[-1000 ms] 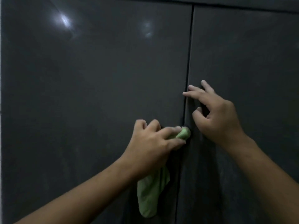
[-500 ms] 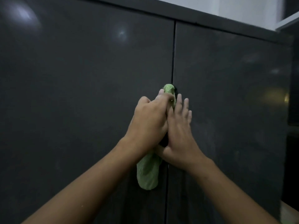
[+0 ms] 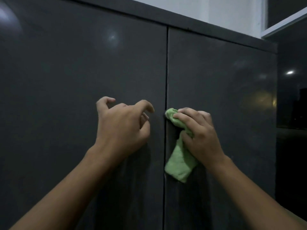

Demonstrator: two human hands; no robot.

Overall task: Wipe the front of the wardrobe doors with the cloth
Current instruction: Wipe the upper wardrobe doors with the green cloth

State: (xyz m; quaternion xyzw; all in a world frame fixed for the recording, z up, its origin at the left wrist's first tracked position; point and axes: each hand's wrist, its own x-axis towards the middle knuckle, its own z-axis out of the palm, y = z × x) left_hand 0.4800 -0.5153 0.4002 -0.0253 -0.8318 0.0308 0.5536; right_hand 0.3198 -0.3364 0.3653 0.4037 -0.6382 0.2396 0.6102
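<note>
Two bare hands are raised in front of a dark grey wardrobe, one to each side of the vertical seam (image 3: 166,72) where its doors meet. The right hand (image 3: 201,136) has its fingers and thumb curled round a green cloth (image 3: 180,161) and holds it against the right door (image 3: 224,77), just beside the seam. Above the grip, a bunched end of the cloth pokes out past the fingertips and reaches the edge of the seam. Below the grip, a flatter folded tail hangs down along the door under the heel of the hand. Across the seam from the grip, at about the same height, the left hand (image 3: 121,127) hangs in front of the left door (image 3: 66,80) with nothing in it, its fingers spread and loosely bent like a claw. Whether its fingertips touch the panel cannot be told. Both forearms run in from the lower corners of the view. Well above the grip, the wardrobe's top edge (image 3: 149,15) slants across the picture, with a pale wall (image 3: 216,9) behind it. Far to the right of the grip, past the wardrobe's side, stands a glossy dark surface (image 3: 292,100) that carries a small bright reflection (image 3: 289,72). Fainter glints sit on the left door, high above the empty hand.
</note>
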